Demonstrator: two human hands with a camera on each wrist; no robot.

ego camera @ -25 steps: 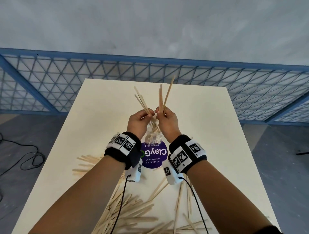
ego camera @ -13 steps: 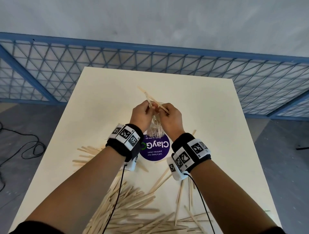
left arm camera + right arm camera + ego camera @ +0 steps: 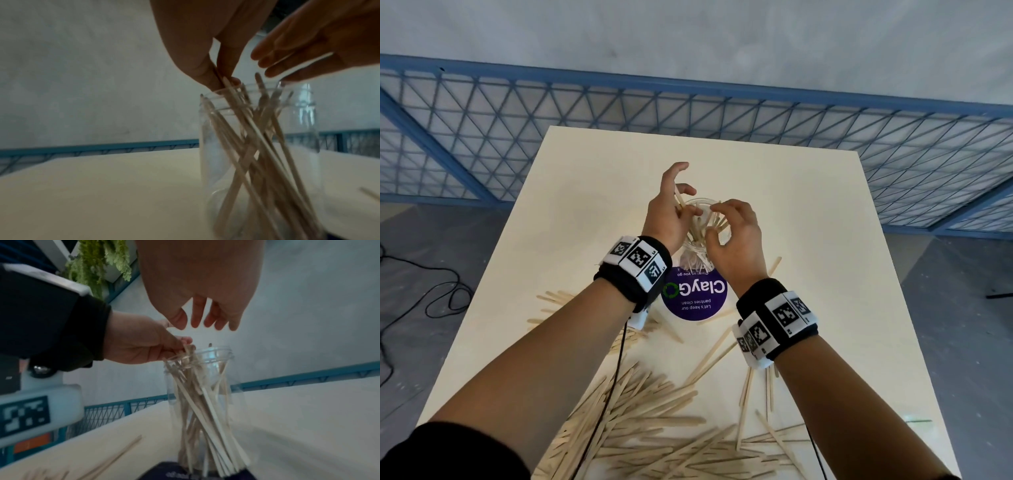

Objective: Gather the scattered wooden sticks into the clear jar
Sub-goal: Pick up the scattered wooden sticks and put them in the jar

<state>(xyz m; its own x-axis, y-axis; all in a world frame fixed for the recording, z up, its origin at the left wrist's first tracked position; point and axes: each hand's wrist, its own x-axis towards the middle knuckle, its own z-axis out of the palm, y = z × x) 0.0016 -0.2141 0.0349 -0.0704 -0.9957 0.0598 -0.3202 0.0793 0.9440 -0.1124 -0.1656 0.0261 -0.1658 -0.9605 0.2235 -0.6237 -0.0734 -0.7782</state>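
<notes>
Stood upright on the cream bench (image 3: 592, 192), the clear jar (image 3: 698, 246), its base at the far edge of a round purple sticker (image 3: 695, 296) printed "ClayGo". Leaned and crossed inside the jar, a sheaf of wooden sticks (image 3: 205, 410), tops at or just past the rim. Hung over the near-left of the jar's mouth, the left hand (image 3: 667, 219) — thumb and a finger pinched on the top of one stick (image 3: 227, 86) at the rim, the other fingers lifted and loosely spread. Hovered just above the right of the jar's mouth, the right hand (image 3: 736, 240) — fingers loosely curved downward, apart from the sticks, nothing held. Strewn on the bench nearer than the jar, many loose sticks (image 3: 647, 411), thickest in a heap at the near edge, a few single ones to the jar's near-right. Worn on both wrists, black bands with black-and-white marker tags (image 3: 637, 260).
</notes>
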